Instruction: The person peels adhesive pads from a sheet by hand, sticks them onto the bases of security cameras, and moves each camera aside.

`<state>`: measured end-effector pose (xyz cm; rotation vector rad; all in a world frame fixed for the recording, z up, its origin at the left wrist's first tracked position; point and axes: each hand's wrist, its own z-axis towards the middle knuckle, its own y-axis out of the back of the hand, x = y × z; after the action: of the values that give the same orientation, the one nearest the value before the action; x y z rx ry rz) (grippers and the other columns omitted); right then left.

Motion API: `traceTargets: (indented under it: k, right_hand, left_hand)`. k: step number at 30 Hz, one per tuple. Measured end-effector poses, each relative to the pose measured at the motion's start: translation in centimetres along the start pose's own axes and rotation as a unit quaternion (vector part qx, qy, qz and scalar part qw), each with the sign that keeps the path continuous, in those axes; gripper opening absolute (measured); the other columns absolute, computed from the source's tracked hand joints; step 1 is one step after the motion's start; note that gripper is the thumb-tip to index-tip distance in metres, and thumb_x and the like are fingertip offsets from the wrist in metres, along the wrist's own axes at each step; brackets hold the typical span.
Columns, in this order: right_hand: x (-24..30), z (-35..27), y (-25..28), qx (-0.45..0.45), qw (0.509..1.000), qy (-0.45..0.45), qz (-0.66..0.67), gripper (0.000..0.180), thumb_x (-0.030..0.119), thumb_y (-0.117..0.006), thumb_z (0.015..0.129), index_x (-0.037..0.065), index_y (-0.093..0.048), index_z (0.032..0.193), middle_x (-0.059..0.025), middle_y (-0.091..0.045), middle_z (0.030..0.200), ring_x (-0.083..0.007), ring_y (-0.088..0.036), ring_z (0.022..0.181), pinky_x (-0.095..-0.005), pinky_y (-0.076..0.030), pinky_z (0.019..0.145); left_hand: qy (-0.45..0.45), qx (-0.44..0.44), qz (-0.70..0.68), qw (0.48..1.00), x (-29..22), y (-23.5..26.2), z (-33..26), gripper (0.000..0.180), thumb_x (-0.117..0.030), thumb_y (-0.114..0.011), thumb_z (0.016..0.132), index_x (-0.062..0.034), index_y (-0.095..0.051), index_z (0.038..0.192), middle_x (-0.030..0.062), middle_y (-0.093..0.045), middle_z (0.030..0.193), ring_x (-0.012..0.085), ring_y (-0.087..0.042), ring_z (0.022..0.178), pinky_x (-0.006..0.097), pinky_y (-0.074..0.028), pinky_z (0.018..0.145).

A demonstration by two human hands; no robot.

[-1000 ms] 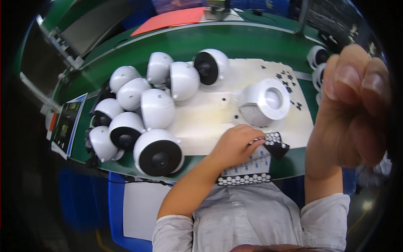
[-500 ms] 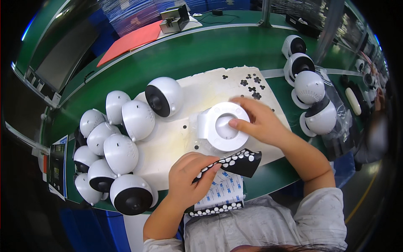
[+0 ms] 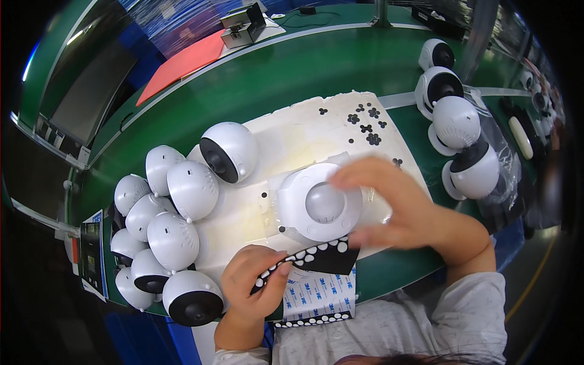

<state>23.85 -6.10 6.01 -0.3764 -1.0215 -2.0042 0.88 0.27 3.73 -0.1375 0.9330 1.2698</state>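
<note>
My left hand (image 3: pixel 255 281) is closed, pinching a black sheet of round pads (image 3: pixel 325 258) whose upper edge shows white dots. Just beyond that sheet, a white camera housing (image 3: pixel 296 213) lies with its ring-shaped base facing up, a rounded part showing through the ring's opening. Beside the ring's right edge is my right hand (image 3: pixel 389 207), smeared by motion, with thumb and fingers apart and nothing visible between them. Under the black sheet, a printed backing sheet (image 3: pixel 319 296) with a dotted black border hangs over the table edge against my shirt.
Several white ball-shaped cameras (image 3: pixel 173 240) crowd the left of the pale work mat (image 3: pixel 292 137). Black pad clusters (image 3: pixel 373 139) dot its far right corner. More cameras (image 3: pixel 455 121) stand in a row at right, near clear plastic bags (image 3: pixel 502 164). A red sheet (image 3: pixel 179 66) lies behind.
My right hand has drawn back from the ring's opening toward its right side, fingers spreading. My left hand and the black sheet have shifted slightly left and nearer. The whole view has tilted a little.
</note>
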Motion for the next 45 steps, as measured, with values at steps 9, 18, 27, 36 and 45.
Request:
traceTargets:
  k: [9,18,27,36,45]
  right_hand:
    - [1.8,-1.3,-2.0,0.072,0.990,-0.063,0.100,0.028,0.016,-0.064,0.076,0.008,-0.055,0.101,-0.0075,-0.057,0.080,-0.0253,-0.057,0.074,-0.0338,-0.045,0.064]
    - [0.1,-1.4,-2.0,0.046,0.992,0.120,0.014,0.014,0.014,-0.065,0.073,0.009,-0.061,0.085,-0.0052,-0.060,0.094,-0.0209,-0.060,0.078,-0.0292,-0.048,0.064]
    - [1.4,-1.7,-3.1,0.012,0.994,0.102,0.047,0.033,0.011,-0.066,0.070,0.008,-0.059,0.102,-0.0054,-0.058,0.096,-0.0210,-0.058,0.076,-0.0294,-0.048,0.062]
    - [0.8,-1.6,-3.4,-0.032,0.962,0.262,-0.065,0.026,0.011,-0.061,0.070,0.009,-0.061,0.096,-0.0045,-0.057,0.089,-0.0174,-0.057,0.076,-0.0276,-0.049,0.064]
    - [0.4,-1.6,-3.3,0.035,0.975,0.219,-0.022,0.035,0.010,-0.057,0.072,0.007,-0.056,0.107,-0.0081,-0.052,0.090,-0.0222,-0.054,0.077,-0.0307,-0.046,0.067]
  left_hand:
    - [-0.006,-0.001,-0.013,1.000,0.2,0.4,-1.0,0.018,0.005,-0.066,0.064,0.0033,-0.060,0.081,0.0128,-0.059,0.067,0.0223,-0.058,0.058,0.029,-0.046,0.053]
    - [0.014,0.001,-0.030,0.999,0.2,0.2,-0.9,0.014,0.004,-0.066,0.065,0.0027,-0.059,0.077,0.0117,-0.059,0.064,0.0220,-0.058,0.055,0.028,-0.045,0.052]
    - [-0.003,-0.012,-0.021,1.000,0.0,-0.1,-0.9,0.013,0.004,-0.066,0.065,0.0028,-0.059,0.076,0.0122,-0.059,0.063,0.0219,-0.057,0.053,0.028,-0.045,0.050]
    - [0.046,0.013,-0.033,0.998,-0.3,0.1,-0.8,0.011,0.004,-0.066,0.067,0.0023,-0.058,0.075,0.0124,-0.058,0.060,0.0184,-0.056,0.050,0.025,-0.042,0.047]
    - [0.042,0.022,-0.030,0.998,-0.1,0.1,-0.7,0.011,0.005,-0.065,0.066,0.0016,-0.058,0.074,0.0117,-0.058,0.059,0.0176,-0.055,0.049,0.024,-0.040,0.046]
